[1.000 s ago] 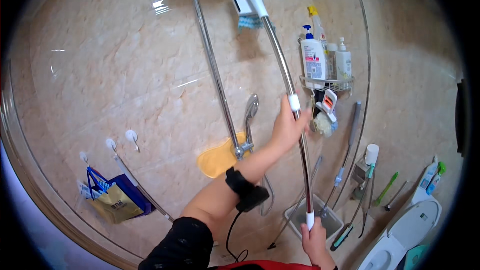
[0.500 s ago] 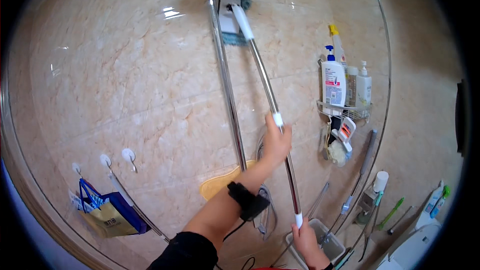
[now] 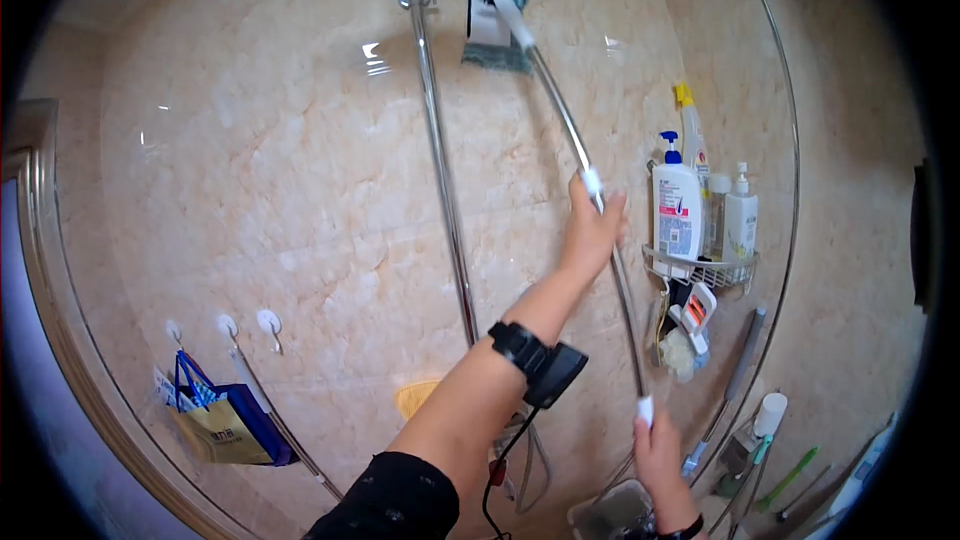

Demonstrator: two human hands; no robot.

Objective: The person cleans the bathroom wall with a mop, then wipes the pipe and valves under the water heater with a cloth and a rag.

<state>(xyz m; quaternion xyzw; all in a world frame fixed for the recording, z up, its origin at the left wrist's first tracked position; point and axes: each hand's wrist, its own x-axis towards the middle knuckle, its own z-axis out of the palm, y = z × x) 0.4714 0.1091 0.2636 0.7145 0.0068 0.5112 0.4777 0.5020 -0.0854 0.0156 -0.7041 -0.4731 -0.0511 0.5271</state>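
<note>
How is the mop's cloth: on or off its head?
On: blue-green cloth sticks out above and below the white mop head.

Long-handled mop [image 3: 573, 130], silver pole [image 3: 624, 300] with white joints [image 3: 592, 182], slanting up leftward; its white head [image 3: 489, 26] carries a blue-green cloth [image 3: 496, 59], high at the beige wall [image 3: 290, 190]

bare tiled wall [image 3: 500, 160] leaves a passage between the chrome shower riser [image 3: 440, 160] and the wire basket [image 3: 700, 268], crossed by the slanting flat mop [image 3: 563, 112]. the riser bars the way just left of the mop's head, while pump bottles [image 3: 677, 210] and a hanging bath puff [image 3: 680, 352] crowd the right side. beyond the riser, open wall reaches down to the hooks [image 3: 269, 320] and hanging bag [image 3: 225, 430].
</note>
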